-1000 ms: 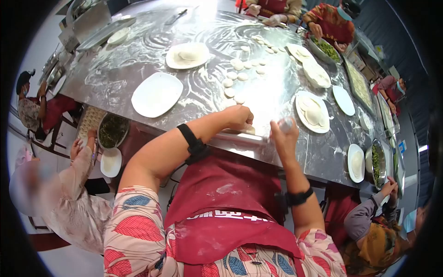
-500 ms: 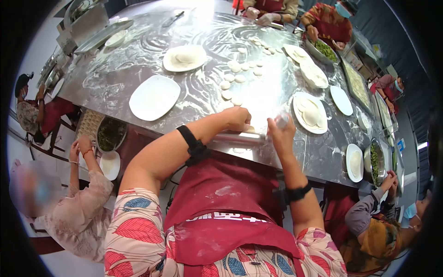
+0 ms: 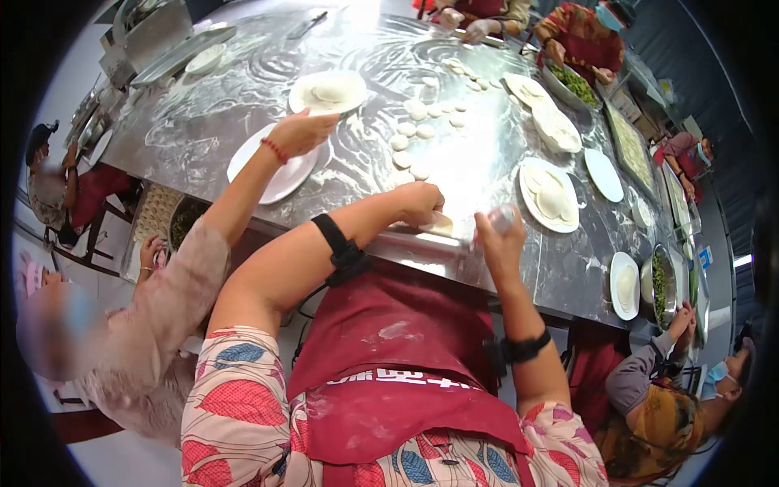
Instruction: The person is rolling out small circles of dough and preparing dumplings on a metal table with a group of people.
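At the table's near edge, my left hand [image 3: 422, 203] is closed at the edge of a small pale dough piece [image 3: 440, 224]. To its right, my right hand [image 3: 501, 237] is closed round a rolling pin [image 3: 504, 216], which is blurred by motion. The pin's far part near the dough is hard to make out. Small dough discs [image 3: 402, 159] lie in a line beyond my left hand. Right of my right hand is a white plate [image 3: 526, 183] bearing flat dough rounds [image 3: 552, 203].
A co-worker's hand [image 3: 302, 134] reaches over a white plate [image 3: 243, 154] to a farther plate [image 3: 361, 91] of wrappers. The floury metal table [image 3: 195, 130] also bears a knife [image 3: 308, 26]. Other people stand around it, with bowls of greens [image 3: 574, 84] at the right.
The co-worker on the left has stretched an arm over the table to the plate of wrappers. My right hand has shifted slightly right, and more of the dough piece shows.
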Demonstrator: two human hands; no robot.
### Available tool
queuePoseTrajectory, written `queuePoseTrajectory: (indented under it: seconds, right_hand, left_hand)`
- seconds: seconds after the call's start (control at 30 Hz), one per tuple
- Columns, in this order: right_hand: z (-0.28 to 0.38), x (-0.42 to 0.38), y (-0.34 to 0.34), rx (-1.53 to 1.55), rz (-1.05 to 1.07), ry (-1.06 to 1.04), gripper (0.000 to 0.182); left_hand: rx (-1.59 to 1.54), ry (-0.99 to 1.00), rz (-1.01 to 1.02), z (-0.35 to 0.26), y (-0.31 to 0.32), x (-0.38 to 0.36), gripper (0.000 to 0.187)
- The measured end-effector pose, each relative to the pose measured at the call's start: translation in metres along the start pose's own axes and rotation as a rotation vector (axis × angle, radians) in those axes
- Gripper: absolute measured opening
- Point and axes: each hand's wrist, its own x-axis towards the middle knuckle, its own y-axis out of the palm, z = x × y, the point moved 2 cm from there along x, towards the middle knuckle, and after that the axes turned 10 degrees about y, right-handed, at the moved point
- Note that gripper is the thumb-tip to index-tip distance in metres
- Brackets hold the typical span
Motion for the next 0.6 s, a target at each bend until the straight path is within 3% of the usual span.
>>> queuePoseTrajectory:
  seconds: [0.17, 0.33, 0.43, 0.6]
  right_hand:
    - [0.0, -0.004, 0.0, 0.019, -0.024, 0.05, 0.019]
    - [0.0, 0.047, 0.022, 0.031, -0.008, -0.054, 0.018]
    - [0.008, 0.012, 0.006, 0.035, 0.008, -0.006, 0.018]
    - [0.0, -0.014, -0.003, 0.047, 0.011, 0.067, 0.018]
  left_hand:
    - [-0.012, 0.042, 0.06, 0.004, -0.003, -0.01, 0.016]
    - [0.077, -0.01, -0.071, 0.001, 0.0, 0.007, 0.022]
    - [0.083, 0.005, 0.048, -0.013, -0.003, -0.001, 0.021]
    - [0.057, 0.013, 0.023, 0.0, -0.001, -0.005, 0.021]
